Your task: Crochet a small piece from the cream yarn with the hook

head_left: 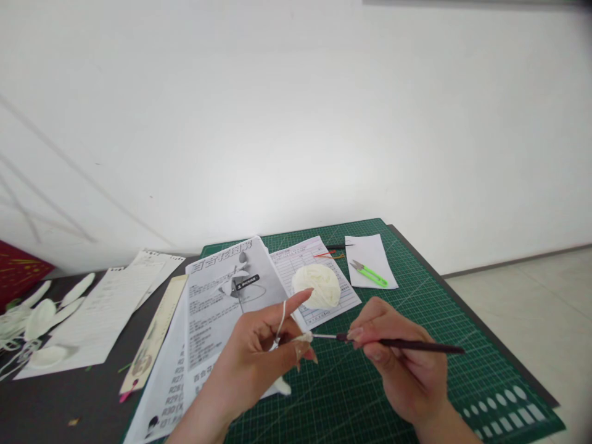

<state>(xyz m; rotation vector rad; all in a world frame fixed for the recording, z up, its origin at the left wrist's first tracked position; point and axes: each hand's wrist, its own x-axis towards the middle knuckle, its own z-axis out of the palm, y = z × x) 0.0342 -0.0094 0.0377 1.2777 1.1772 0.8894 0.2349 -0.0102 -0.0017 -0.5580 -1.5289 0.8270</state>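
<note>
Landmark: the yarn ball (pixel 317 287), cream-coloured. The crochet hook (pixel 402 344) is on the near side of the yarn ball, above the green cutting mat (pixel 416 290). Its long axis runs across the view, nearly level. The metal tip points left and meets the crochet piece (pixel 303 338); the dark handle extends right, its butt end slightly nearer the person.

Right hand (pixel 402 361): near side and right of the yarn ball. Thumb and fingertips pinch the front of the handle; the other fingers are curled.

Left hand (pixel 263 348): near side and left of the yarn ball. The thumb and a finger behind it pinch the crochet piece. The index finger is extended, with a yarn strand (pixel 282 317) looped around it.

Surrounding items, relative to the yarn ball:
- Beneath: lined sheet (pixel 289 256).
- Left: printed sheet (pixel 208 308); farther left, ruler-like strip (pixel 155 333), loose sheets (pixel 104 308) and white pieces (pixel 41 317).
- Right: green snips (pixel 369 273), blades pointing far-left, on a blank paper (pixel 370 246).
- Just beyond, slightly right: slim red item (pixel 325 253) and black tool (pixel 337 246).

Obstructions: the left index fingertip overlaps the yarn ball in view. The left hand covers part of the printed sheet; the right fingers cover part of the handle.
</note>
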